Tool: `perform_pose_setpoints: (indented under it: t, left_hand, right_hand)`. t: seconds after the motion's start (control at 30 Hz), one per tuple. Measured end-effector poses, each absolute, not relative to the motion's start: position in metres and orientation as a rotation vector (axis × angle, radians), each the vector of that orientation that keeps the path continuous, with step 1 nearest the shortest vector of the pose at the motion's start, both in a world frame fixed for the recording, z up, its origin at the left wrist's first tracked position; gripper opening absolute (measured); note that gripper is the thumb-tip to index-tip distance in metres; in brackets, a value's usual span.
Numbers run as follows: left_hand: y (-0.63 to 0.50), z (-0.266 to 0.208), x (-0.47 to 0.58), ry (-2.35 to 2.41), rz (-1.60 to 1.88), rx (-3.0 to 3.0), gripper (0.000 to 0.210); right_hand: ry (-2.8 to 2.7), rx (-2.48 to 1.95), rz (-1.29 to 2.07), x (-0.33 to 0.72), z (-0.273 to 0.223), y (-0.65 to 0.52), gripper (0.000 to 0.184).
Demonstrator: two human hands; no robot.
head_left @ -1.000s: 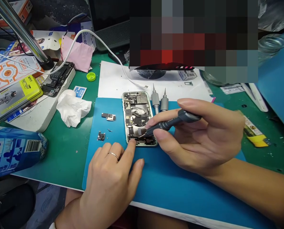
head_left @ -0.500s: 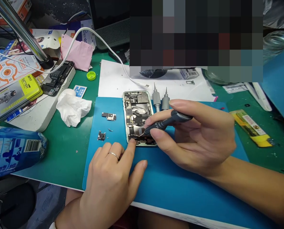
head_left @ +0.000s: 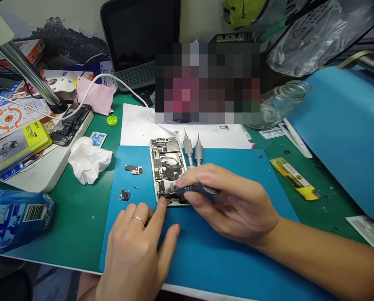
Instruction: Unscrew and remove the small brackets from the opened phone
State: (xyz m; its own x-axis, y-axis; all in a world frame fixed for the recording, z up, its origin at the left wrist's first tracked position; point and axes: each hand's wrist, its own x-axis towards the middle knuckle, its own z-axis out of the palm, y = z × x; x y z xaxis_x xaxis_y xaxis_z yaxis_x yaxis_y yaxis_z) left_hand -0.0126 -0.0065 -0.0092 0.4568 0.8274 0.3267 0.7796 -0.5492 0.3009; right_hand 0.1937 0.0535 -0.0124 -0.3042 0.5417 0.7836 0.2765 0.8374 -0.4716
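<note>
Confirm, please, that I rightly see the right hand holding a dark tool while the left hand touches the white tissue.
No: the head view shows the left hand touching the opened phone, not the white tissue; the right hand does hold a dark tool.

I have the opened smartphone, an oblong pale-framed shell baring dark boards and silvery metal parts (head_left: pixel 170 169), lying lengthwise away from me, mostly on the flat blue mat (head_left: pixel 224 263), its far end reaching the white paper sheet (head_left: pixel 137 125). I hold a slim dark-grey screwdriver-like tool (head_left: pixel 202 189) aslant, pointing at its near end.
</note>
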Motion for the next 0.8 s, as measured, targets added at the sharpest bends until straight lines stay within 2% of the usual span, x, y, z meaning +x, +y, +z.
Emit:
perform_pose_setpoints:
  t: [0.33,0.53,0.7,0.8]
  left_hand:
    - [-0.0069,-0.0086,-0.0124,1.442,0.672,2.568,0.027]
    - [-0.0064,-0.0093,-0.0125,1.442,0.675,2.576,0.033]
    - [-0.0058,-0.009,-0.012,1.44,0.667,2.57,0.032]
    - [-0.0064,-0.0079,-0.0117,1.44,0.652,2.555,0.033]
  right_hand:
    - [-1.916,-0.557,0.151,0.1888,-0.0113,0.058,0.045]
    - [-1.953,-0.55,0.17,0.1895,-0.0076,0.0565,0.049]
    - [-1.891,-0.592,0.065,0.1859,-0.0093,0.0572,0.042]
    - [-1.902,-0.557,0.09,0.1864,-0.0091,0.0574,0.053]
